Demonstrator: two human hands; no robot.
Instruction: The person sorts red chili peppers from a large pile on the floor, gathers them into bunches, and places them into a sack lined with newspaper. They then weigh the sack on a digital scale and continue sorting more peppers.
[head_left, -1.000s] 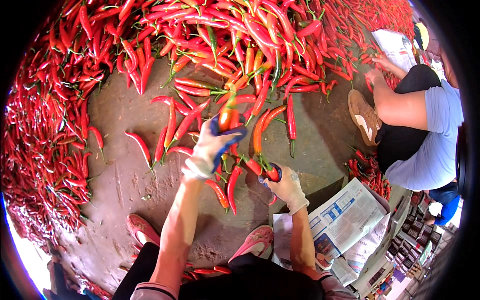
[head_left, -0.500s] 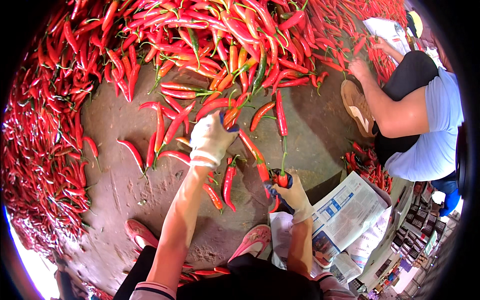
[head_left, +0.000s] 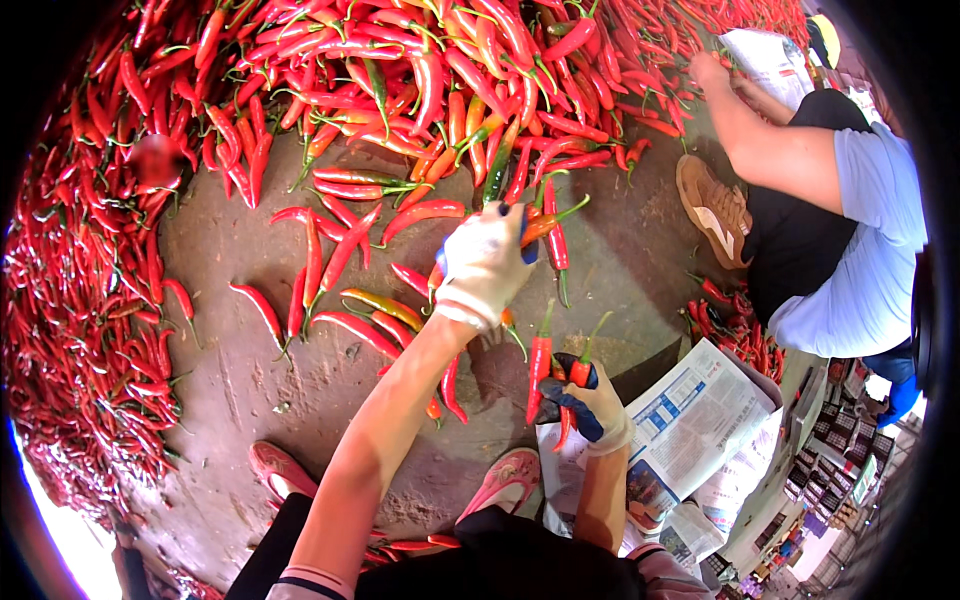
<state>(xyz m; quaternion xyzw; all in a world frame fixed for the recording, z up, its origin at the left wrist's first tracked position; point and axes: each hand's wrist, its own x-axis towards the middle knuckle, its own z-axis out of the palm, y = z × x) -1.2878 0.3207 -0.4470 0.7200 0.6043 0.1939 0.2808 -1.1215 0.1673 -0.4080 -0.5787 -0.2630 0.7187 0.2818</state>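
Chillies [head_left: 580,374] are pinched in the gloved right hand [head_left: 602,408], its fingers curled in at the left edge of the newspaper [head_left: 695,425]; one long red chilli [head_left: 540,375] hangs beside those fingers, and I cannot tell whether it is gripped. The left hand [head_left: 492,258], also gloved, is farther ahead and left of the newspaper, closed round an orange-red chilli [head_left: 540,226] with its green stem poking out. Left of the newspaper, loose red chillies [head_left: 345,250] lie on the floor [head_left: 240,395], and a pink shoe [head_left: 508,478] rests nearer the newspaper. A small heap [head_left: 738,335] sits just beyond it, a big heap [head_left: 420,60] well ahead, another heap [head_left: 85,320] far left. Right of the newspaper, a co-worker in a blue shirt [head_left: 860,265] crouches.
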